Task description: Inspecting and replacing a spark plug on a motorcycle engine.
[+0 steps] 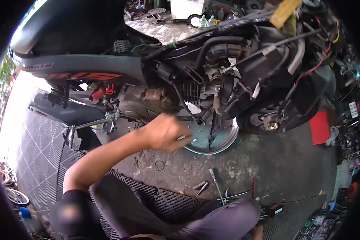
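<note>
While left hand point(164, 132) grips small tool under motorcycle engine point(164, 98), red flat box point(319, 128) right.

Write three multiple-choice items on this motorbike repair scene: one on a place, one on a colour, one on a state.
1. Where is the left hand?
A. under the engine, by the metal pan
B. on the seat
C. on the floor grate

2. What colour is the flat sheet on the floor at right?
A. blue
B. red
C. white

3. How does the motorbike look?
A. fully panelled
B. lying on its side
C. panels off, hoses and wires bare

Answers: 1 A, the hand reaches in below the engine beside the pan. 2 B, the sheet is red. 3 C, engine, hoses and wiring show openly.
</note>
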Demonstrator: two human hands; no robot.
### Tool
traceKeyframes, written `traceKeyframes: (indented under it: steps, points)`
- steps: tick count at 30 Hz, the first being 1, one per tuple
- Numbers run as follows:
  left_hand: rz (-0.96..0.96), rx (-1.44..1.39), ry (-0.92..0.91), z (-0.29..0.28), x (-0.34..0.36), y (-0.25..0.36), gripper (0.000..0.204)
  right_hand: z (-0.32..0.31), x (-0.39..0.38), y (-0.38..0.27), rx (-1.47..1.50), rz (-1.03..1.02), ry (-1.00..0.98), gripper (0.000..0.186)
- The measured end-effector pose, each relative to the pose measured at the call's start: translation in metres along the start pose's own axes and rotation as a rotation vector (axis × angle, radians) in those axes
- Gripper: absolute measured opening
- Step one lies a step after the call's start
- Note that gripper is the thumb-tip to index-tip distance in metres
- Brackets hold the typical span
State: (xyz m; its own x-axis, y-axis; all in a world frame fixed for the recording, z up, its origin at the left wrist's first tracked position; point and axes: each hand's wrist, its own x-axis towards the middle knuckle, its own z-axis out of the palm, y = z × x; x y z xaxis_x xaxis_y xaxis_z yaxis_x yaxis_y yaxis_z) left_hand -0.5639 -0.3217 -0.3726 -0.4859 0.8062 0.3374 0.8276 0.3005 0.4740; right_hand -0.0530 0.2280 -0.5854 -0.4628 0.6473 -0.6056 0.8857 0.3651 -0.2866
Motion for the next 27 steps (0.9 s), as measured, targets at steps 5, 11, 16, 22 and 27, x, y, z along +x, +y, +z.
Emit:
traceKeyframes:
  steps: [5, 11, 16, 22, 27]
  points:
    - [0.026, -0.119, 0.465, -0.045, 0.092, 0.014, 0.017, -0.073, -0.119, -0.329, 0.237, -0.580, 0.095, 0.021]
    - [-0.427, -0.875, 0.797, -0.009, 0.085, 0.002, 0.035, -0.033, -0.182, -0.566, 0.843, -0.952, -0.505, 0.028]
    - [-0.418, -1.057, 0.710, 0.010, 0.106, 0.022, 0.035, -0.023, -0.159, -0.611, 0.979, -0.849, -0.612, 0.019]
    - [-0.388, -1.170, 0.672, 0.019, 0.109, 0.018, 0.030, -0.012, -0.135, -0.609, 1.161, -0.746, -0.737, 0.014]
    - [-0.343, -1.232, 0.687, 0.021, 0.109, 0.022, 0.028, -0.013, -0.125, -0.622, 1.299, -0.672, -0.807, 0.017]
